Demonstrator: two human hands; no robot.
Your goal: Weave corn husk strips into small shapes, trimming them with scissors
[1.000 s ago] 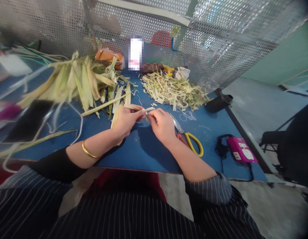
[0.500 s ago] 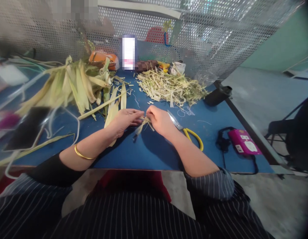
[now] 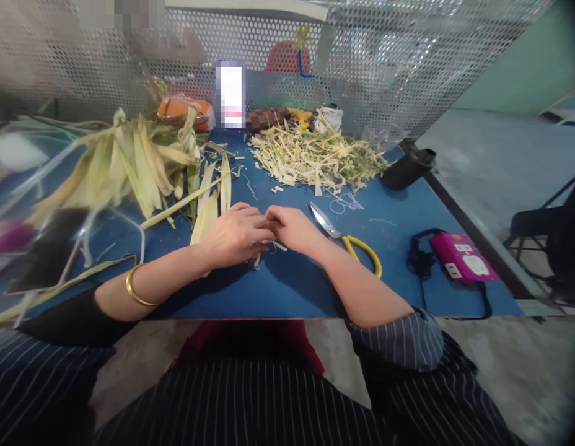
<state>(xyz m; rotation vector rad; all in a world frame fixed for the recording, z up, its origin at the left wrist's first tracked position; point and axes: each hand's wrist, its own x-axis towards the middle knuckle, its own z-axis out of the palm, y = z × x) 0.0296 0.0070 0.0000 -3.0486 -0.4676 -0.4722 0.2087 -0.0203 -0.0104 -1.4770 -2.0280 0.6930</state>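
Both hands meet over the blue table point(image 3: 297, 291), closed around a small braided piece of corn husk point(image 3: 256, 261). Only its loose ends show below the fingers; most of it is covered. My left hand point(image 3: 236, 234) lies across it with the fingers curled in. My right hand point(image 3: 293, 229) pinches it from the other side, fingertips touching those of the left. Scissors point(image 3: 331, 228) with yellow handles lie just right of my right hand. Flat corn husk strips point(image 3: 206, 218) lie behind and beside my left wrist.
A heap of shredded husk point(image 3: 310, 158) lies at the back, with whole corn husks point(image 3: 139, 155) at the left. A pink power socket block point(image 3: 463, 257) and a black cylinder point(image 3: 408, 170) are on the right. A dark phone-like slab point(image 3: 50, 251) lies left, and a perforated metal screen point(image 3: 357, 68) stands behind.
My left hand has curled over the braided husk and moved closer to the right hand, hiding most of the piece. The view has shifted slightly.
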